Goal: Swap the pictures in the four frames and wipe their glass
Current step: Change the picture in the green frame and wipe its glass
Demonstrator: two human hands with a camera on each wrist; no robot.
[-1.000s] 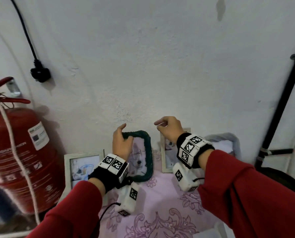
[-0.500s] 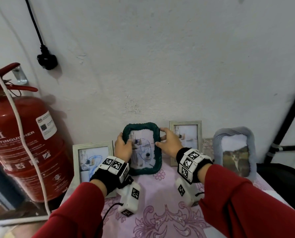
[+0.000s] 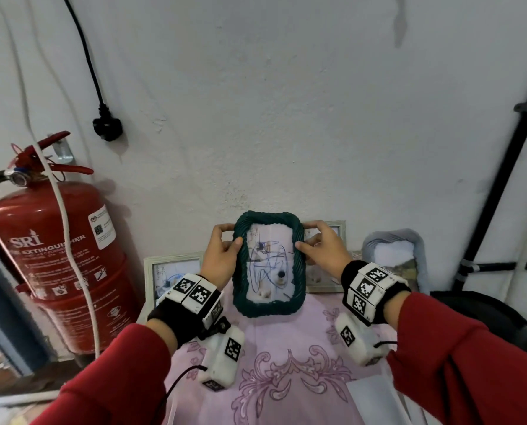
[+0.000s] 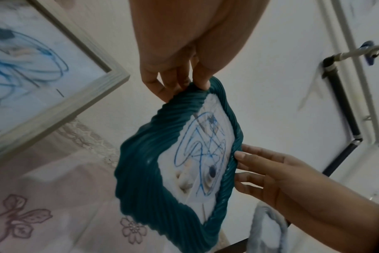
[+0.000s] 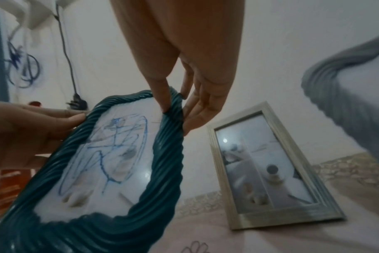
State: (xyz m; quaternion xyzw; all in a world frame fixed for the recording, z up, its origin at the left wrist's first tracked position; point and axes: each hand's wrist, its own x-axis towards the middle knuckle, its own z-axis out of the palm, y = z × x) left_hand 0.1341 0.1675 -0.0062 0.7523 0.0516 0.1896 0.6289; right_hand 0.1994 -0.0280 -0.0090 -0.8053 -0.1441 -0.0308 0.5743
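Note:
A dark green ribbed frame [image 3: 268, 308] with blue scribbles on its glass is held up above the pink tablecloth [image 3: 286, 363], tilted toward me. My left hand [image 3: 222, 256] pinches its upper left edge, thumb in front. My right hand [image 3: 320, 251] pinches the upper right edge the same way. The wrist views show the same green frame [image 4: 141, 154] [image 5: 167, 154] between both hands. A pale wooden frame [image 3: 171, 271] leans at the left, a second wooden frame [image 3: 326, 286] stands behind my right hand, and a grey ribbed frame [image 3: 391, 250] stands at the right.
A red fire extinguisher [image 3: 56, 256] stands left of the table with a white cord across it. A black plug [image 3: 107, 127] hangs on the white wall. A black pole [image 3: 501, 185] runs up the right side. A white sheet [image 3: 369, 394] lies at the cloth's near right.
Both hands took hold of the green frame's top corners and brought it off the wall toward me. The head view dropped lower over the table.

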